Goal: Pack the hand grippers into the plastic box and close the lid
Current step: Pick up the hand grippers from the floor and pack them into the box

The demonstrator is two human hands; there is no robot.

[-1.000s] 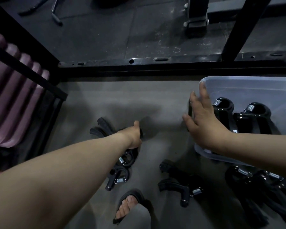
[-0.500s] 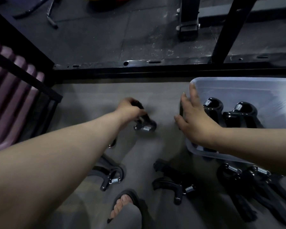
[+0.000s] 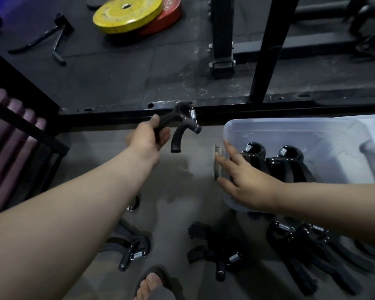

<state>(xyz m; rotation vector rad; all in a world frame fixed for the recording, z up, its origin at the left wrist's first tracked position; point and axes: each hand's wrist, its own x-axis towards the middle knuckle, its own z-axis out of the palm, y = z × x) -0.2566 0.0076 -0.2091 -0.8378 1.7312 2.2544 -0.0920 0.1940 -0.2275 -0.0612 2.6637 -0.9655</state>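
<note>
My left hand (image 3: 148, 138) grips one handle of a black hand gripper (image 3: 183, 124) and holds it in the air, left of the clear plastic box (image 3: 290, 131). Two black hand grippers (image 3: 286, 163) lie side by side inside the box. My right hand (image 3: 245, 180) rests with spread fingers on the box's left wall and rim. Several more hand grippers lie on the grey floor: one (image 3: 131, 252) under my left forearm, one (image 3: 219, 256) in the middle, a pile (image 3: 307, 252) below my right arm. No lid is clearly visible.
A black metal rack frame (image 3: 126, 113) crosses behind the box, with uprights (image 3: 266, 48) beyond it. Yellow and red weight plates (image 3: 130, 14) lie on the dark mat. Purple rolls (image 3: 7, 135) sit at the left. My sandalled foot (image 3: 153, 284) is at the bottom edge.
My left hand has lifted a hand gripper from the floor pile and carried it up and right toward the box. My right hand has stayed on the box's left wall.
</note>
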